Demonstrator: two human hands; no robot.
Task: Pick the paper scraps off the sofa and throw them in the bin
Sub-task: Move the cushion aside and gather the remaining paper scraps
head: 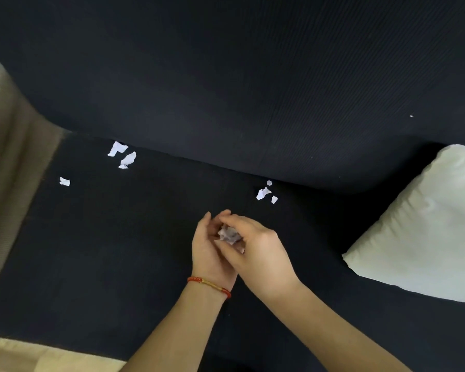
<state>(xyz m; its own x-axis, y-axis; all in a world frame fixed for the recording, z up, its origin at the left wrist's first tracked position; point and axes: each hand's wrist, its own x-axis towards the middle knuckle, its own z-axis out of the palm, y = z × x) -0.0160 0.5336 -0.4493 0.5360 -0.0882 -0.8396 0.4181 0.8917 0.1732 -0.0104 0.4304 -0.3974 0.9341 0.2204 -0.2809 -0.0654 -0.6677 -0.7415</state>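
Note:
Both hands meet over the middle of the black sofa seat (pixel 118 251). My left hand (pixel 208 253), with a red bracelet at the wrist, is cupped around a small wad of collected paper scraps (pixel 228 234). My right hand (pixel 261 253) lies over it with its fingertips pinching the same wad. Loose white scraps lie on the seat: a group of three (pixel 263 193) just beyond my hands, a cluster (pixel 122 154) near the backrest seam at far left, and a single scrap (pixel 64 181) by the left edge. No bin is in view.
The black backrest (pixel 253 89) fills the upper frame. A cream cushion (pixel 427 226) lies on the seat at right. A beige fabric strip (pixel 11 170) borders the sofa on the left, and pale floor (pixel 38 358) shows at bottom left.

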